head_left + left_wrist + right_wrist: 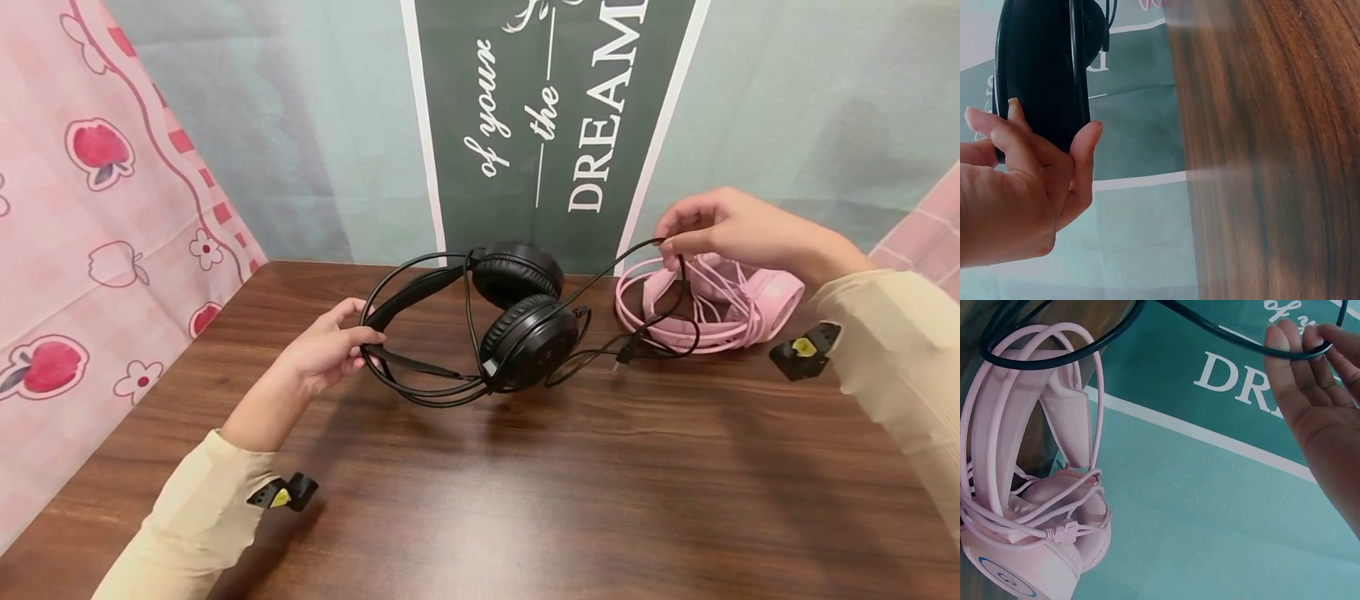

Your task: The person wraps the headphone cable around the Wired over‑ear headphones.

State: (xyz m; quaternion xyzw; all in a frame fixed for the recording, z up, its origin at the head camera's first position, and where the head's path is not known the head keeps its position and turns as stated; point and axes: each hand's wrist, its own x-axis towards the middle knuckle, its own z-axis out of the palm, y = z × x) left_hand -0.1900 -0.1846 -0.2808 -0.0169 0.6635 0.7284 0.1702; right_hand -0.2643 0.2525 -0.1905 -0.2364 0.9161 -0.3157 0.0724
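Black over-ear headphones (pixel 531 346) are held tilted above the table, their ear cups toward the right. My left hand (pixel 333 346) grips the headband at its left end, and in the left wrist view the thumb and fingers (pixel 1016 150) wrap the band's edges. Between thumb and fingertips my right hand (pixel 731 229) pinches the black cable (pixel 1260 350), drawn out from the ear cups. A loop of that cable hangs below the right hand, in front of pink headphones (pixel 776 300). The pink pair has its own pink cable (pixel 1029 519) wound around it.
The brown wooden table (pixel 480 500) reaches back to a green cloth backdrop (pixel 360 125) with white lettering. A pink patterned curtain (pixel 97 242) borders the left side. Another pink cloth (pixel 926 225) shows at the right edge.
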